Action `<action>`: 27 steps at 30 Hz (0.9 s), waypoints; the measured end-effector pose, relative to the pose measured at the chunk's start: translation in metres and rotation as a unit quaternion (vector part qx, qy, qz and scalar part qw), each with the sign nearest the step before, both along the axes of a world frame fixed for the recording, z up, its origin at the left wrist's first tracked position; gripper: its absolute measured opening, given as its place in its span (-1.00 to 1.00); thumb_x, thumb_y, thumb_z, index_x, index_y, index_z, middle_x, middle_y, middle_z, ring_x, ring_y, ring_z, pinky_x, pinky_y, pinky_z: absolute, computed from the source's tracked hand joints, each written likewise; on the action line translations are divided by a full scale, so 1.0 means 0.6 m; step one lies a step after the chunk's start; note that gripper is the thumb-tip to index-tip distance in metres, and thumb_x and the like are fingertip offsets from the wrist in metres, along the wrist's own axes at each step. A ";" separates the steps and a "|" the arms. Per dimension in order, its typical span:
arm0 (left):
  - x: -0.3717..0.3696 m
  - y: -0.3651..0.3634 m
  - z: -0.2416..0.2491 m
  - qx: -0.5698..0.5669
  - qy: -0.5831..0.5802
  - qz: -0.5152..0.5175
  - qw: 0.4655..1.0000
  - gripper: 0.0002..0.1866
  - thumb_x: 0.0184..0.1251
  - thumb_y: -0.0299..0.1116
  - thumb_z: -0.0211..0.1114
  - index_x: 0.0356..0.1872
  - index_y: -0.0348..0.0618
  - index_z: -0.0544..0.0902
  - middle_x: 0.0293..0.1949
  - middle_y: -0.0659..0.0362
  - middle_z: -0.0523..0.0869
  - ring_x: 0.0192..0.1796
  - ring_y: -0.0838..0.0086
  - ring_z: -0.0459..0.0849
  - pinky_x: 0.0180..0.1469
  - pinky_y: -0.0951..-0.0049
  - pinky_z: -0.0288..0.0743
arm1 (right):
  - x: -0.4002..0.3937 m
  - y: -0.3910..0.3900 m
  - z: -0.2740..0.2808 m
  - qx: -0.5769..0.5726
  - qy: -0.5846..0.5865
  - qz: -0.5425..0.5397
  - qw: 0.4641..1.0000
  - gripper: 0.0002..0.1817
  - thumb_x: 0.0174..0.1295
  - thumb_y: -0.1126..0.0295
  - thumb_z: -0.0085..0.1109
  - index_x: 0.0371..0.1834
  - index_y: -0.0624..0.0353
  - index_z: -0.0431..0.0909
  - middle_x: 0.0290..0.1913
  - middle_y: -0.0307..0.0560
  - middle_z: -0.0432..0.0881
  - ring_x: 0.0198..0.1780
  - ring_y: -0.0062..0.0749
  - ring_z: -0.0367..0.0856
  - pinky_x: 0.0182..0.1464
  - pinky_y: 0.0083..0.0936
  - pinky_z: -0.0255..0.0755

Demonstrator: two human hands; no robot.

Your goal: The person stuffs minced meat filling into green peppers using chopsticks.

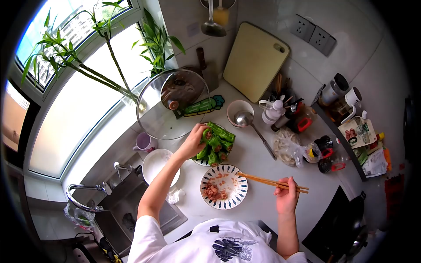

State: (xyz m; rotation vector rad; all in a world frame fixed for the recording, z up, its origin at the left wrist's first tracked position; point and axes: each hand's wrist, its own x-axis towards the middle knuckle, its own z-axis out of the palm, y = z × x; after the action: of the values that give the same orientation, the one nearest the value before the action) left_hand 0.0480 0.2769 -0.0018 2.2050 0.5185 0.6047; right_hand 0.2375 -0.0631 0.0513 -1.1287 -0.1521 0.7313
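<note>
Green peppers (218, 141) with meat filling showing at their ends are piled on a plate in the middle of the counter. My left hand (194, 142) reaches to the pile's left side, its fingers closed on a green pepper there. In front of the pile, a patterned plate (239, 196) holds some raw minced meat (214, 191), mostly on its left side. My right hand (287, 195) grips a pair of wooden chopsticks (263, 180). Their tips point left, over the plate's upper right rim.
A white plate (154, 163) and a purple mug (144, 142) stand left, near the sink (127, 195). Behind are a glass lid (151, 116), a bowl with a ladle (244, 118) and a cutting board (256, 61). Bottles (273, 111) and a bag (287, 147) stand right, beyond them a black wok (353, 215).
</note>
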 end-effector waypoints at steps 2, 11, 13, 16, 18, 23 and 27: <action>0.010 0.010 -0.019 0.013 0.057 -0.039 0.997 -0.34 0.02 -0.65 0.30 0.25 -0.18 0.40 0.18 -0.04 0.43 0.28 -0.02 0.44 0.28 0.19 0.41 | 0.008 -0.002 0.002 -0.004 -0.009 -0.022 1.000 -0.61 0.50 0.16 -0.02 -0.32 0.26 0.60 -0.40 -0.13 0.59 -0.50 -0.44 0.54 -0.48 -0.44 0.50; 0.040 0.036 -0.052 0.075 0.165 -0.107 0.978 -0.16 0.01 -0.32 0.52 0.40 0.03 0.37 0.18 0.00 0.51 0.28 0.05 0.44 0.33 0.09 0.32 | 0.019 0.015 -0.004 -0.015 0.006 -0.015 1.000 -0.61 0.50 0.16 -0.01 -0.32 0.25 0.60 -0.40 -0.13 0.60 -0.50 -0.46 0.51 -0.47 -0.46 0.46; 0.036 0.036 -0.051 0.058 0.190 -0.106 0.974 -0.13 0.01 -0.27 0.53 0.43 0.07 0.36 0.20 0.01 0.50 0.30 0.05 0.42 0.35 0.07 0.29 | 0.020 0.017 -0.002 -0.014 0.003 -0.016 1.000 -0.62 0.50 0.16 -0.01 -0.32 0.25 0.60 -0.40 -0.13 0.59 -0.50 -0.46 0.51 -0.47 -0.46 0.46; 0.024 0.038 -0.050 0.042 0.196 -0.087 0.976 -0.12 0.05 -0.14 0.50 0.47 0.13 0.33 0.25 -0.01 0.48 0.35 0.05 0.38 0.39 0.06 0.24 | 0.016 0.019 -0.002 -0.009 0.003 -0.010 1.000 -0.63 0.49 0.15 0.03 -0.32 0.22 0.60 -0.40 -0.17 0.60 -0.52 -0.48 0.50 -0.48 -0.48 0.44; 0.021 0.043 -0.050 0.028 0.171 -0.085 0.981 -0.15 0.10 -0.14 0.47 0.47 0.10 0.32 0.27 -0.06 0.45 0.37 0.01 0.36 0.40 0.08 0.26 | 0.015 0.016 0.000 -0.007 0.001 -0.009 1.000 -0.65 0.47 0.14 0.07 -0.32 0.19 0.61 -0.39 -0.21 0.61 -0.54 -0.49 0.49 -0.48 -0.50 0.41; 0.015 0.056 -0.057 0.017 0.142 -0.076 0.987 -0.24 0.17 -0.15 0.43 0.44 0.07 0.37 0.29 -0.08 0.47 0.38 0.01 0.38 0.39 0.07 0.27 | 0.008 0.009 0.006 -0.007 -0.002 -0.024 1.000 -0.65 0.47 0.14 0.07 -0.32 0.20 0.61 -0.41 -0.19 0.62 -0.54 -0.48 0.50 -0.49 -0.51 0.43; -0.013 0.066 -0.045 -0.091 0.102 0.010 0.991 -0.50 0.25 -0.21 0.36 0.22 -0.06 0.58 0.14 -0.04 0.62 0.25 0.12 0.56 0.31 0.17 0.39 | 0.005 0.000 -0.003 -0.002 0.010 -0.022 1.000 -0.62 0.50 0.17 0.01 -0.31 0.27 0.60 -0.38 -0.11 0.62 -0.51 -0.46 0.52 -0.46 -0.48 0.47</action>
State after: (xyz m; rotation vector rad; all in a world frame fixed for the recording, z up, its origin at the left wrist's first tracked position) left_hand 0.0403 0.3168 -0.0289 2.1005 0.6762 0.3283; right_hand 0.2402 -0.0629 0.0494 -1.1246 -0.1079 0.7034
